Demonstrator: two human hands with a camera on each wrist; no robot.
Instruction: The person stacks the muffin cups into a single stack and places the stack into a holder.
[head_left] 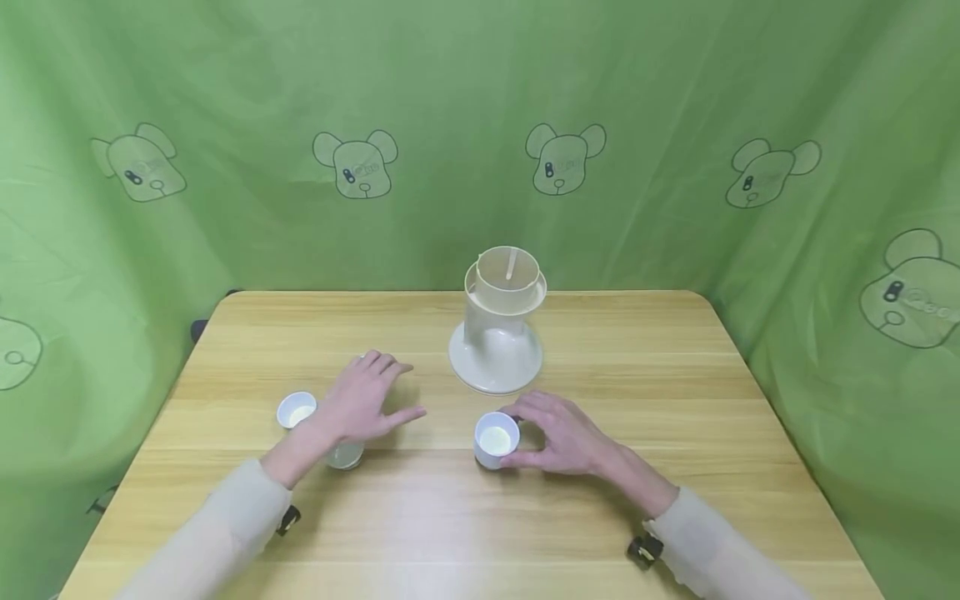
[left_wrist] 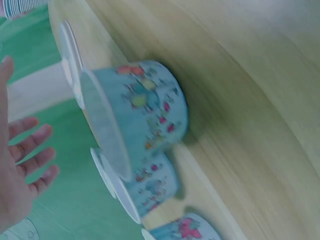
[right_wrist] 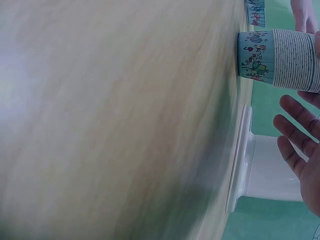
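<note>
My right hand (head_left: 562,435) grips an upright stack of nested paper cups (head_left: 493,454) near its rim, thumb on the near side and fingers on the far side. In the right wrist view the stack (right_wrist: 295,59) shows many white rims above a blue printed wall. My left hand (head_left: 363,398) is above the table with fingers spread, holding nothing. Close to it are single paper cups: one (head_left: 297,408) left of the wrist, another (head_left: 345,455) partly hidden under it. The left wrist view shows a blue printed cup (left_wrist: 145,107) large, with two others beyond.
A white dispenser-like stand (head_left: 495,367) with a round base and an open tube on top (head_left: 508,275) stands behind the stack. The wooden table (head_left: 637,358) ends at a green curtain (head_left: 465,100) printed with bear faces.
</note>
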